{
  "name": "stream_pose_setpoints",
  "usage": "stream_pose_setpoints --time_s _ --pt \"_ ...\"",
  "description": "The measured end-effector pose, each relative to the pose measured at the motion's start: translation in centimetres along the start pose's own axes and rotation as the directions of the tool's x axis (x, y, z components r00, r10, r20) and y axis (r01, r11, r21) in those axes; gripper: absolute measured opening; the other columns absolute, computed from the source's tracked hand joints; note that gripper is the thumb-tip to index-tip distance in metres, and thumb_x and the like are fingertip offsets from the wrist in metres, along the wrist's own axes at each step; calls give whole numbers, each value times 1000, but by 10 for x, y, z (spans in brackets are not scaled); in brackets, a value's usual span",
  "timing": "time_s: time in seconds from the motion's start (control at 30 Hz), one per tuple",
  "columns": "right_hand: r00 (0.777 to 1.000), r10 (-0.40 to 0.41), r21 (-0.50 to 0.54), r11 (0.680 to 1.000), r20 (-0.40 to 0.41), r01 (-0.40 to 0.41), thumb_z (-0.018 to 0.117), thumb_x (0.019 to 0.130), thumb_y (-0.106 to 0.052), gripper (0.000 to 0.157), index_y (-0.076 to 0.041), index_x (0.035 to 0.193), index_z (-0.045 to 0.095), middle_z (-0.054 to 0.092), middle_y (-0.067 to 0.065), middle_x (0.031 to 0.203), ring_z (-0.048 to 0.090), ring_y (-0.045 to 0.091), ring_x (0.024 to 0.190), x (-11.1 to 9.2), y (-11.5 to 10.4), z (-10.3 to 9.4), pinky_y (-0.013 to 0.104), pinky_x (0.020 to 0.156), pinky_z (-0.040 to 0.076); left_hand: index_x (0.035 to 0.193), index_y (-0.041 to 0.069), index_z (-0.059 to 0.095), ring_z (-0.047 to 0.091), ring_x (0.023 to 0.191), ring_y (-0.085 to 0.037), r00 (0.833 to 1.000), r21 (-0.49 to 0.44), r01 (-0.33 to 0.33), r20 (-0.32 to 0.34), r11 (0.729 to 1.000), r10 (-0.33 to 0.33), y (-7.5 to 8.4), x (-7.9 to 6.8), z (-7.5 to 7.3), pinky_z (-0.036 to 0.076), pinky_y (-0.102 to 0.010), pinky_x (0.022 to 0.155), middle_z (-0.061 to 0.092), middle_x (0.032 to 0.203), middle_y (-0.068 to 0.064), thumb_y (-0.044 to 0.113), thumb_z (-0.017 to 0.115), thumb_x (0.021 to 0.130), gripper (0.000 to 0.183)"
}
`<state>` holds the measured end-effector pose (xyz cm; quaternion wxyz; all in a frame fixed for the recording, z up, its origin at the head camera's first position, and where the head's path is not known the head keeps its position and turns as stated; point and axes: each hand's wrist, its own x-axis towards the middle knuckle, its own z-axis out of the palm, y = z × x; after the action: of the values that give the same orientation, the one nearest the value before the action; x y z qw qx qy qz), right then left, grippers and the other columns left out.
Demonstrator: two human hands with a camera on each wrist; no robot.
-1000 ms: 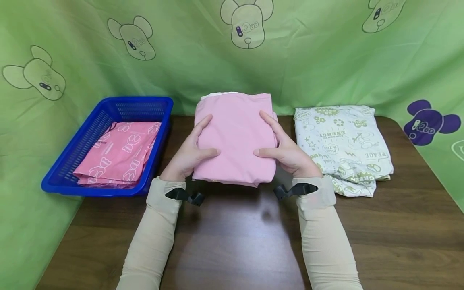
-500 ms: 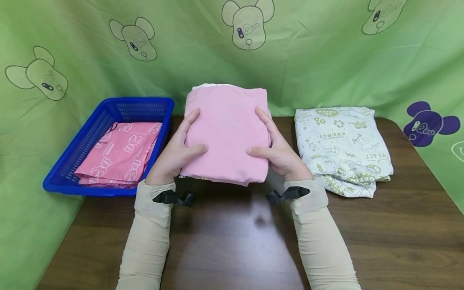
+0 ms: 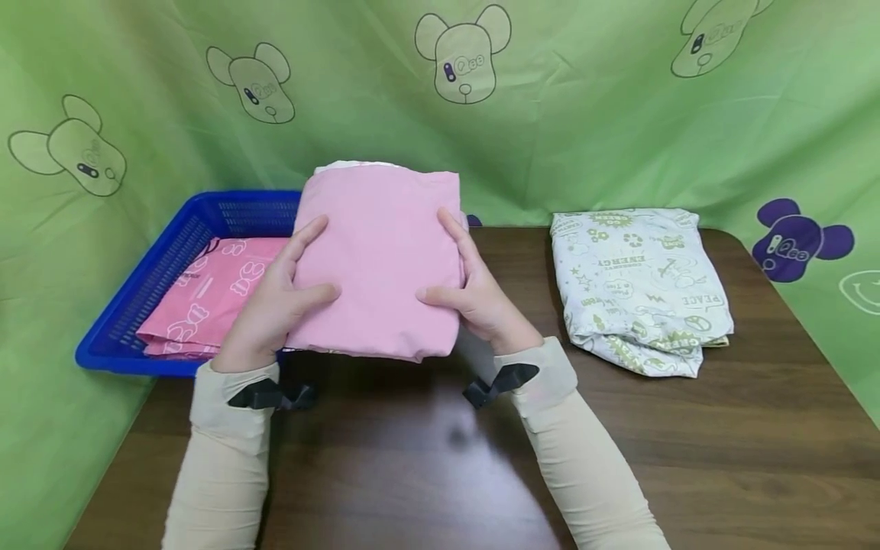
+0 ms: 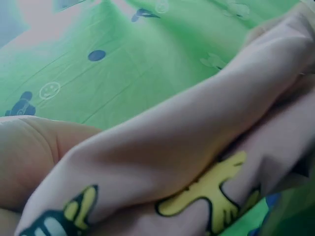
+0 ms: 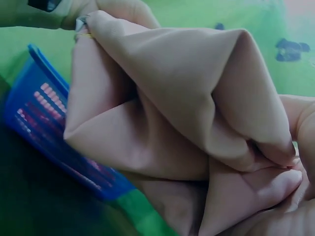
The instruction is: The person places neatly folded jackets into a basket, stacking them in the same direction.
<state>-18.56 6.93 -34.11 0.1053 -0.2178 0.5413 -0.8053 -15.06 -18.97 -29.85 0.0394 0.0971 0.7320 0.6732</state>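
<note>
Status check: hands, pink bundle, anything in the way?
Left hand, right hand: gripping opposite sides of folded pink cloth. Cloth held up, partly hiding blue basket. Possible obstruction: printed pink fabric inside basket.

Pale glare lies on the table (image 3: 412, 477); the head view is bright, wrist views dimmer, softer.

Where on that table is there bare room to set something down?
The dark brown wooden table shows bare between the right hand and the folded white, green-printed cloth, between the beige sleeves, and in front of that cloth. Crowded: the left, where the held plain pink cloth partly hides a blue plastic basket of pink printed cloth.
</note>
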Motion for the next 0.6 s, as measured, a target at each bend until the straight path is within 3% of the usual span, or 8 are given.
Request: stream_pose_setpoints --time_s 0.17,0.3,0.5,0.6 --pt "999 -26 -23 999 38 27 63 71 19 100 -32 148 23 13 -4 149 36 22 122 9 7 20 30 88 46 145 37 32 62 84 -18 999 6 35 -7 999 -35 9 -16 -21 54 -29 65 26 145 -7 -4 62 84 80" --pt "998 -25 -4 1000 66 25 62 72 18 99 -31 148 23 15 0 148 39 22 120 15 14 33 30 87 47 145 39 31 66 70 -22 998 9 66 -1 998 -66 13 -22 -37 55 -33 59 39 137 -12 -4 62 85 79" --pt "990 -8 146 989 138 -13 48 70 23 99 -31 148 23 11 -4 147 42 24 113 25 24 55 33 83 47 146 35 30 66 64 -25 998 -35 52 27 998 -51 13 -27 -68 54 -38 52 45 126 -13 -8 59 85 80" --pt "984 2 216 976 179 -41 44 70 24 98 -32 148 23 21 3 144 43 23 113 33 25 68 34 83 47 147 33 30 66 63 -24 999 -84 25 34 996 -22 13 -29 -86 54 -37 50 47 123 -14 -11 56 86 80"
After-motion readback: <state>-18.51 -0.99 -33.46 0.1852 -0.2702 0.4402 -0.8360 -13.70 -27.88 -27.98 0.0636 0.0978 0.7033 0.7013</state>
